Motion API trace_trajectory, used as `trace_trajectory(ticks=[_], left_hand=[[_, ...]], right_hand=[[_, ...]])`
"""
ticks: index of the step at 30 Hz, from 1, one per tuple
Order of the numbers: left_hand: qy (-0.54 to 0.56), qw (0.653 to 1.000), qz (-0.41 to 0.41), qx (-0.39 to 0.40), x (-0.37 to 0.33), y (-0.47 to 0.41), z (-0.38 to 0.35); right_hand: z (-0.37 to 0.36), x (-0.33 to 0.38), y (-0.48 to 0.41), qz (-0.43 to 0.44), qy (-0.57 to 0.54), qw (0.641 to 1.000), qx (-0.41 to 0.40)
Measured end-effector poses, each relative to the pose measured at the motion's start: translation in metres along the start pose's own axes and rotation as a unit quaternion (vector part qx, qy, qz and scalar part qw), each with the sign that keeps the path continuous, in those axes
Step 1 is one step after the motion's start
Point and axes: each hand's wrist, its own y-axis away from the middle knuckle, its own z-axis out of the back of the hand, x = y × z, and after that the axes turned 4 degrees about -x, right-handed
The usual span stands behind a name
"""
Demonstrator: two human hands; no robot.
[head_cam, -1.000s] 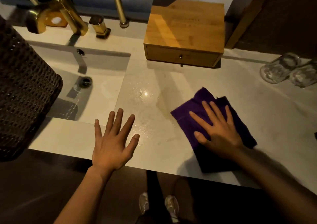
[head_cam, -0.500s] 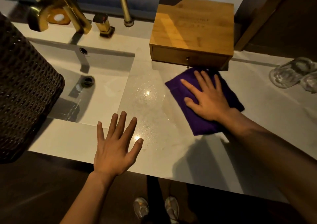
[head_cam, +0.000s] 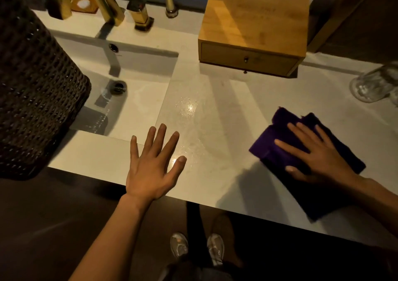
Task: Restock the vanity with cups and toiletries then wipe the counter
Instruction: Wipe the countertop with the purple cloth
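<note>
Pale stone surface [head_cam: 226, 91] mid-wipe: right hand [head_cam: 316, 153], fingers spread, presses purple cloth [head_cam: 280, 134]; next, likely sweep toward wet patch [head_cam: 189, 108] beside splayed left hand [head_cam: 153, 164].

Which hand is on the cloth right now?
The right hand. It lies flat, fingers spread, pressing the purple cloth on the counter. The left hand is open over the bare front edge by the sink, holding nothing.
</note>
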Motion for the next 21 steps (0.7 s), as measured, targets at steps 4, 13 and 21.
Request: trace_trajectory(ticks=[4,13,21], left_hand=[[0.004,1.000,0.000,0.000,-0.001,0.000,-0.001],[0.019,1.000,0.002,-0.014,0.000,0.002,0.000],[0.039,0.999,-0.007,-0.016,0.002,0.001,0.002]], right_hand=[[0.006,-0.012,-0.013,-0.125,-0.005,0.992,-0.022],[0.013,0.057,-0.146,-0.138,-0.004,0.990,-0.038],[0.005,0.127,-0.125,0.169,0.027,0.985,0.028]])
